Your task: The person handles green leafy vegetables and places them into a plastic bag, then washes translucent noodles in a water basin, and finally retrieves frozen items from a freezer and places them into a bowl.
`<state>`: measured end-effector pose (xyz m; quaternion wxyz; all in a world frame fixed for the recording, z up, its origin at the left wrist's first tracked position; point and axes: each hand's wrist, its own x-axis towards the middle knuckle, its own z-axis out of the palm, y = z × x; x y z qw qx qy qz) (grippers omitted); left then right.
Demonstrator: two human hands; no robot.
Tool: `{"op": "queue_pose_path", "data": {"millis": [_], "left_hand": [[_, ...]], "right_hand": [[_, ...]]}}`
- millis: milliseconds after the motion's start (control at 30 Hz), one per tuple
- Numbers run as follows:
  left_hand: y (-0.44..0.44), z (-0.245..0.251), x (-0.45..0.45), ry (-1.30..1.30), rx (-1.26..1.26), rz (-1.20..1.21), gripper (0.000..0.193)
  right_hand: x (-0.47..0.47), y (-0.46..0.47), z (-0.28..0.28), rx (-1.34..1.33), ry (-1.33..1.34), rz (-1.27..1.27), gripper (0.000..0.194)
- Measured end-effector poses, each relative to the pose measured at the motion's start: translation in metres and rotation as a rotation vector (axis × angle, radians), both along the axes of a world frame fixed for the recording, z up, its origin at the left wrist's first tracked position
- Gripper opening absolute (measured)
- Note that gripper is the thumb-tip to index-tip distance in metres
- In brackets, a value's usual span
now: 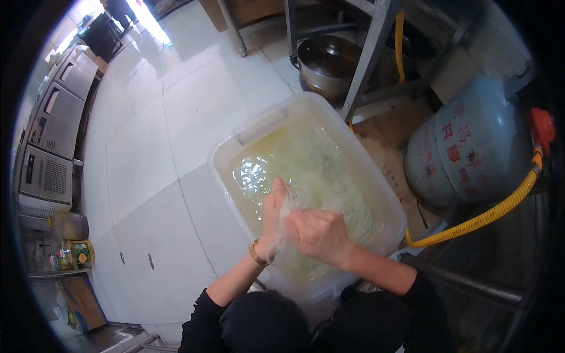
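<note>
A white translucent plastic tub (pixel 379 176) stands on the floor before my knees, holding cloudy yellowish water. Thin, pale, noodle-like strands (pixel 353 212) lie in the water, mostly along the tub's right side. Above the water, my right hand (pixel 320 234) is closed on a bundle of these strands (pixel 293 200). My left hand (pixel 273 212), with a gold-coloured watch (pixel 256 252) at the wrist, is against the bundle's left side, thumb raised. Some strands hang down by the left wrist; how the left fingers hold them is hidden.
A gas cylinder (pixel 463 145) with a yellow hose (pixel 490 214) stands at the right. Behind the tub are a lidded metal pot (pixel 329 66) and a metal table leg (pixel 371 57). Stainless steel cabinets (pixel 57 119) line the left. A person (pixel 119 11) stands far off at the top left.
</note>
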<state>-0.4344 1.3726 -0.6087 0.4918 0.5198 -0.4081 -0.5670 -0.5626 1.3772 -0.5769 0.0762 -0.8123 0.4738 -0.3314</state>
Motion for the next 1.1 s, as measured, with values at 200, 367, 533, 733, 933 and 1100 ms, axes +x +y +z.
{"op": "queue_pose_path", "data": {"millis": [200, 367, 533, 733, 933, 1100], "left_hand": [[-0.003, -0.003, -0.002, -0.180, -0.121, 0.047, 0.054], [-0.039, 0.005, 0.015, -0.232, -0.179, 0.036, 0.051], [-0.080, 0.047, 0.022, -0.283, -0.255, -0.095, 0.039], [-0.073, 0.057, 0.031, -0.906, -0.731, 0.073, 0.029], [-0.001, -0.010, 0.016, -0.213, 0.284, -0.528, 0.025], [0.002, -0.033, 0.005, 0.259, 0.464, -0.435, 0.029]], "right_hand": [[0.002, 0.005, -0.005, 0.165, -0.016, -0.070, 0.021], [-0.023, 0.004, -0.024, 0.767, -0.340, 0.103, 0.027], [-0.065, -0.015, -0.020, 1.143, -0.625, 0.186, 0.029], [-0.056, -0.023, -0.022, 0.980, -1.001, 0.155, 0.027], [-0.047, -0.003, -0.062, 1.226, -1.082, -0.083, 0.030], [-0.053, 0.003, -0.061, 1.279, -0.934, 0.000, 0.025]]}}
